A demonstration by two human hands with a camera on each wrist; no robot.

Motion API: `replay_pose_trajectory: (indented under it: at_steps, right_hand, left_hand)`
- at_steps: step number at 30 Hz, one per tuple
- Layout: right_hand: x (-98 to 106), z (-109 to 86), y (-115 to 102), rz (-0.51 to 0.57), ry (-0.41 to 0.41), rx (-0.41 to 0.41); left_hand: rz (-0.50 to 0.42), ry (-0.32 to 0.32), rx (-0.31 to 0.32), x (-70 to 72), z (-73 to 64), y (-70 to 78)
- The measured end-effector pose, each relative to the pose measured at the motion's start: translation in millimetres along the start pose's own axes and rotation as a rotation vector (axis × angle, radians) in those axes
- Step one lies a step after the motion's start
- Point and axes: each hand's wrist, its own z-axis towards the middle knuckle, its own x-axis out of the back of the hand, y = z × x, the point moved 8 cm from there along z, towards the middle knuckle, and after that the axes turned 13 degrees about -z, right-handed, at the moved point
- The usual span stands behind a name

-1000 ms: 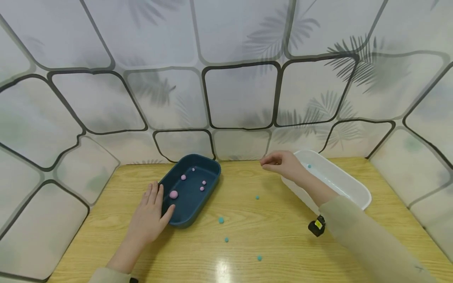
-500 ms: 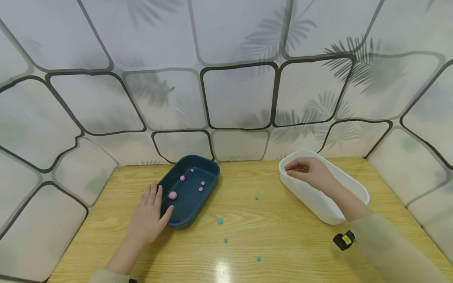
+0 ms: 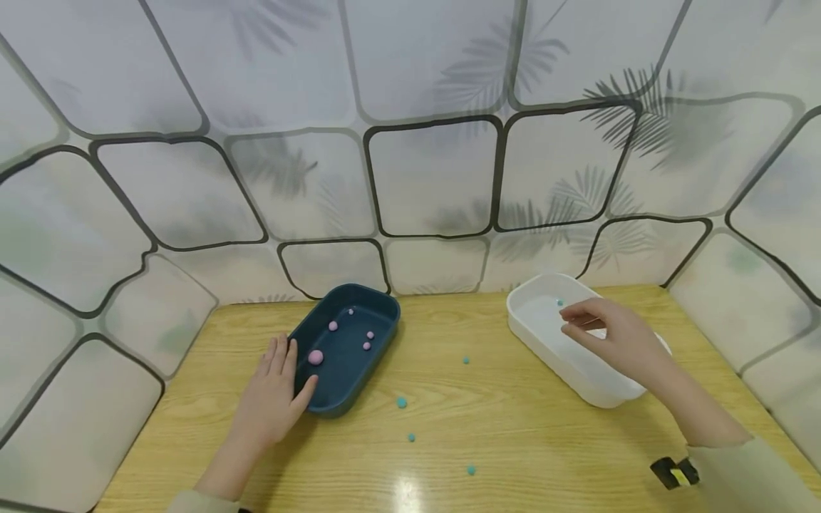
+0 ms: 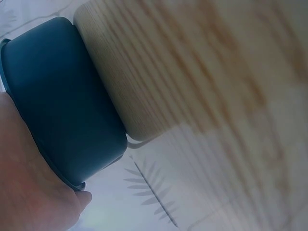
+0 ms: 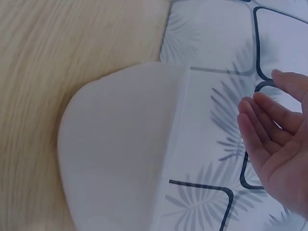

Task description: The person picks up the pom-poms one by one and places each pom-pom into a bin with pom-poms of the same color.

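My left hand (image 3: pixel 266 402) rests with extended fingers along the left rim of a dark blue rectangular tub (image 3: pixel 343 370). Several pink balls of different sizes, the biggest a pink ball (image 3: pixel 316 358), lie inside it. The left wrist view shows the tub's outer wall (image 4: pixel 62 96) beside that hand. Over the white tub (image 3: pixel 545 335) hovers my right hand (image 3: pixel 618 342), its thumb and fingers parted. In the right wrist view its palm (image 5: pixel 284 168) holds nothing. A small teal ball (image 3: pixel 560 303) lies in the white tub, just past the fingertips; the hand hides part of the inside.
Several teal balls lie on the wooden table (image 3: pixel 513 420) between the tubs: a teal ball (image 3: pixel 465 360) toward the back, a larger teal ball (image 3: pixel 401 402), and others nearer the front. A patterned wall covering (image 3: pixel 436 178) encloses the table at the back and sides.
From left of the white tub my right hand has moved rightward over it, and its pinched fingertips have parted. The left hand stays at the blue tub's rim.
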Motion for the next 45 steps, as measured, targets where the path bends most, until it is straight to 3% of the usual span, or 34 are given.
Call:
replay_pose_trajectory:
  at_steps: [8, 21, 26, 35, 45]
  right_hand:
    - [12, -36.5, 1, -0.213, 0.17, 0.019]
    - [2, -78.9, 11, -0.358, 0.343, -0.04]
    - [-9, -86.6, 26, -0.41, 0.276, -0.117]
    - [-32, -91.3, 50, -0.365, 0.078, -0.279]
    - [-48, -93.5, 64, -0.321, -0.04, -0.319]
  left_hand:
    - [-0.016, 0.005, 0.002, 0.7, 1.5, 2.9]
    - [0.003, 0.008, 0.002, -0.1, 3.8, -0.5]
    - [0.005, 0.012, 0.005, 0.4, 4.2, -2.2]
    - [0.018, 0.002, 0.0, 4.1, 5.6, -0.4]
    - [0.015, 0.003, 0.003, 3.7, 2.7, 1.6]
